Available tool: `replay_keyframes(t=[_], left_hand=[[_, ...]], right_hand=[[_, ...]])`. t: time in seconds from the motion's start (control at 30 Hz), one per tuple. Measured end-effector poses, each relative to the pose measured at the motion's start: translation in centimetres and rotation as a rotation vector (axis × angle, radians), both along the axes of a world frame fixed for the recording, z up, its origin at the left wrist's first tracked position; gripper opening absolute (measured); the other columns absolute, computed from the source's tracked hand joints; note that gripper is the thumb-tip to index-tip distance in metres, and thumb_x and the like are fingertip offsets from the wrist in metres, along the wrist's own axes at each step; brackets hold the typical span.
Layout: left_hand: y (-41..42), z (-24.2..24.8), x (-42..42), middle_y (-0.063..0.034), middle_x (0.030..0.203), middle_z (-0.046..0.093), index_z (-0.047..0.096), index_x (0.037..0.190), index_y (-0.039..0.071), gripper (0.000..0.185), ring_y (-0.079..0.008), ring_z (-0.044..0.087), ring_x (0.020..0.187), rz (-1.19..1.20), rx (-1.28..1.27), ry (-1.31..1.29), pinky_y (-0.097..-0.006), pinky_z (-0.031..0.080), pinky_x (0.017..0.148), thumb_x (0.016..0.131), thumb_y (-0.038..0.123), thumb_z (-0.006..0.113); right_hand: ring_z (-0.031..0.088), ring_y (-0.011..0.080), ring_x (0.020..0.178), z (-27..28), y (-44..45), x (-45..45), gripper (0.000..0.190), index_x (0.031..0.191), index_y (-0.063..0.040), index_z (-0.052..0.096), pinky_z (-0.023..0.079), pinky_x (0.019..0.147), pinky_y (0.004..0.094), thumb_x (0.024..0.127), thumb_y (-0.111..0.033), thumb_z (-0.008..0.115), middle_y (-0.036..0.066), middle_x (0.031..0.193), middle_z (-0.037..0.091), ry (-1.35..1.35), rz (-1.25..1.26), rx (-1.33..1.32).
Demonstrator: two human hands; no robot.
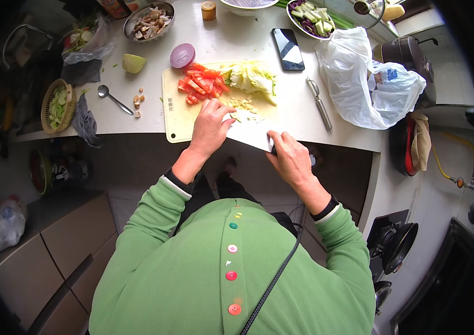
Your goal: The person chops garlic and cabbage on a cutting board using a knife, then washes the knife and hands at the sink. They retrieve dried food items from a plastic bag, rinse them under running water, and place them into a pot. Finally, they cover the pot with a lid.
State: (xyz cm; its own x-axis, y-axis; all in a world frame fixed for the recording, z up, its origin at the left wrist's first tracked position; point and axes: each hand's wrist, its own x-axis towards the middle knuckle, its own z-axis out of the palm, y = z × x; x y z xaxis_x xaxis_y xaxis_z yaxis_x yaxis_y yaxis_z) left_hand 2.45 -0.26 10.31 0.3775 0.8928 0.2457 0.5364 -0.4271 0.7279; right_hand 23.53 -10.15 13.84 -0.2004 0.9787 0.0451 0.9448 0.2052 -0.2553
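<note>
My right hand (290, 157) grips the dark handle of a wide-bladed kitchen knife (249, 133), its blade pointing left over the front edge of a pale yellow cutting board (176, 121). With fingers bent, my left hand (209, 125) is at the blade's far end, beside sliced garlic (241, 102); whether it pinches the blade or a bit of food I cannot tell. Some pale slices lie along the blade's upper edge. Cut tomato (202, 83) is heaped on the board behind my left hand, and leafy cabbage (251, 78) lies to its right. Half a red onion (182, 55) rests at the board's back left corner.
Left of the board are a spoon (114, 99), garlic cloves (137, 102), a cut green vegetable (133, 63) and a basket of green slices (71, 104). Bowls of mushrooms (129, 27) and cut vegetables (290, 14) stand behind. A phone (288, 49), peeler (320, 106) and plastic bag (346, 83) lie right.
</note>
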Motion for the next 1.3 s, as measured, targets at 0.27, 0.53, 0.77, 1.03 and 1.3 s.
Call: replay_keyframes(t=[0.27,0.53,0.77,1.03,1.3], left_hand=[[0.6,-2.0,0.5,-0.0080,0.083,0.057,0.065,0.084,0.003,0.006,-0.0252,0.055,0.082,0.017,0.023,-0.054,-0.0344,0.045,0.073,0.079,0.002,0.068],[1.3,0.2,-1.7,-0.0056,0.093,0.065,0.053,0.098,0.003,0.004,-0.0134,0.060,0.085,0.178,-0.537,-0.628,-0.0264,0.047,0.079,0.096,0.007,0.054],[-1.5,-0.1,2.6,-0.0107,0.107,0.065,0.051,0.101,0.004,0.009,-0.0154,0.059,0.097,-0.124,-0.838,-0.970,-0.0300,0.045,0.090,0.099,0.013,0.051],[-1.2,-1.9,8.8,-0.0113,0.107,0.065,0.046,0.098,0.002,0.004,-0.0157,0.059,0.094,-0.173,-0.616,-0.750,-0.0298,0.046,0.087,0.098,0.006,0.047],[0.5,-5.0,7.5,-0.0081,0.106,0.065,0.048,0.099,0.003,0.004,-0.0129,0.057,0.088,-0.103,-0.598,-0.640,-0.0274,0.046,0.083,0.097,0.006,0.048]], right_hand=[[0.061,0.0234,0.077,-0.1,0.0,0.0,0.048,0.106,-0.009,0.052,0.051,0.063,0.0361,0.067,-0.017,0.079,0.007,0.080,0.053,-0.002,0.011,0.007],[0.061,0.0230,0.078,-0.6,0.2,0.6,0.048,0.106,-0.010,0.052,0.050,0.065,0.0362,0.067,-0.016,0.079,0.007,0.081,0.054,-0.006,0.055,-0.008],[0.061,0.0230,0.078,-1.0,1.6,1.1,0.044,0.101,-0.009,0.052,0.050,0.067,0.0362,0.067,-0.018,0.078,0.006,0.081,0.054,-0.028,0.146,0.000],[0.059,0.0204,0.073,-0.6,2.3,1.1,0.030,0.089,-0.009,0.052,0.049,0.064,0.0336,0.068,-0.017,0.072,0.005,0.077,0.053,-0.115,0.133,0.143],[0.059,0.0213,0.072,1.6,0.5,4.0,0.036,0.088,-0.010,0.050,0.048,0.063,0.0345,0.064,-0.014,0.076,0.005,0.075,0.052,-0.144,0.064,0.089]])
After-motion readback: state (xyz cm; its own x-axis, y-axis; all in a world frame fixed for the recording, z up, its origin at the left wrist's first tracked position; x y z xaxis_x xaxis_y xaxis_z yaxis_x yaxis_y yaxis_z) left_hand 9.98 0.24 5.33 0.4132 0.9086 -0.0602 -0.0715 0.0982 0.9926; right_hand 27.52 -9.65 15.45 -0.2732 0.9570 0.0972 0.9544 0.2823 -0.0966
